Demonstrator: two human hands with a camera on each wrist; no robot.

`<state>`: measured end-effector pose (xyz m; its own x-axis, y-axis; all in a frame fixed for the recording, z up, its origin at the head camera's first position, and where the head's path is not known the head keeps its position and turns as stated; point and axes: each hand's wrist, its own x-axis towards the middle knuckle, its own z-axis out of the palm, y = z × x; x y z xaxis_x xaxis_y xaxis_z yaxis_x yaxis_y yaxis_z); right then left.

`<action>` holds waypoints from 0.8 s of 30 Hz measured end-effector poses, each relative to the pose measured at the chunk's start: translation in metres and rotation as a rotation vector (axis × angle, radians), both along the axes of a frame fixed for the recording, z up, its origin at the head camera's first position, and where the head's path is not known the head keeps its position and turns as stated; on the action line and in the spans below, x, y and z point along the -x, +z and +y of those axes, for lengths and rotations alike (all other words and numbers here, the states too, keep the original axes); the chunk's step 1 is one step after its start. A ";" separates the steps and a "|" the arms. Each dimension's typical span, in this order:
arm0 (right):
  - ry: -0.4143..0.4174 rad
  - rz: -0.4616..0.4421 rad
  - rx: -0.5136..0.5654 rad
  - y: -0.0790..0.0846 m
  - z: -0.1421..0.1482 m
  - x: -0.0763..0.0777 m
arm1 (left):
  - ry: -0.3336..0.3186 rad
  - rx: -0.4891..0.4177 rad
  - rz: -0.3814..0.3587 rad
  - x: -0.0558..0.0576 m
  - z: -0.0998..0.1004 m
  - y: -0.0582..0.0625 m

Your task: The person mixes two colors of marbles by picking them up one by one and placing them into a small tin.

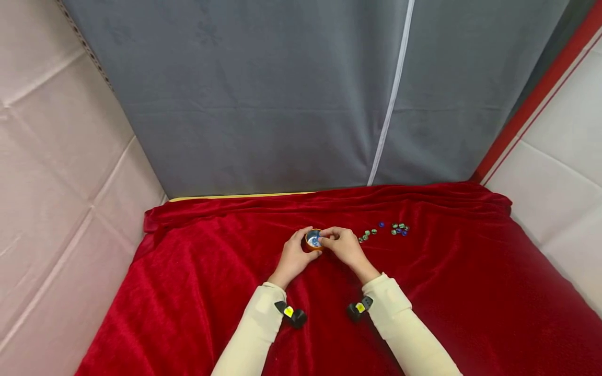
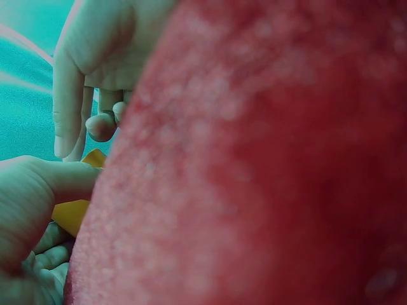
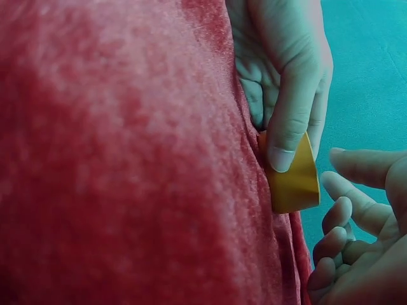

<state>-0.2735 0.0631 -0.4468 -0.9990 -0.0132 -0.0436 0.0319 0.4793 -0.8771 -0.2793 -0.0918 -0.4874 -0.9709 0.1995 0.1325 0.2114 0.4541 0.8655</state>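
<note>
My left hand (image 1: pixel 292 257) grips a small orange cup (image 3: pixel 296 187) from its left side, with the thumb lying against the near wall. The cup's shiny inside holds something blue, too small to tell apart. Over its right rim, my right hand (image 1: pixel 347 247) hangs with thumb and index finger pointing at the opening. In the right wrist view a gap shows between those two fingertips, and nothing is visible in it. The other right fingers curl loosely. Cloth hides part of the cup in the left wrist view (image 2: pixel 70 216).
Just right of my right hand lie a few green marbles (image 1: pixel 374 231). Farther right are a single blue marble (image 1: pixel 381 224) and a cluster of green and blue marbles (image 1: pixel 402 225). Wrinkled red velvet (image 1: pixel 188 303) covers the table. A grey curtain (image 1: pixel 263 104) hangs behind.
</note>
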 end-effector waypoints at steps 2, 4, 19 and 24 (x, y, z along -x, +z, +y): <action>0.000 0.007 -0.002 0.000 0.000 0.000 | 0.000 -0.004 0.003 0.000 0.000 0.001; -0.001 0.013 -0.004 0.000 0.000 -0.001 | 0.002 -0.005 0.007 0.000 0.000 0.001; -0.029 0.012 -0.001 0.001 0.015 -0.003 | 0.002 0.001 0.009 0.000 -0.002 0.001; -0.050 0.003 -0.018 -0.001 0.025 -0.003 | -0.001 0.006 0.004 -0.001 -0.002 0.001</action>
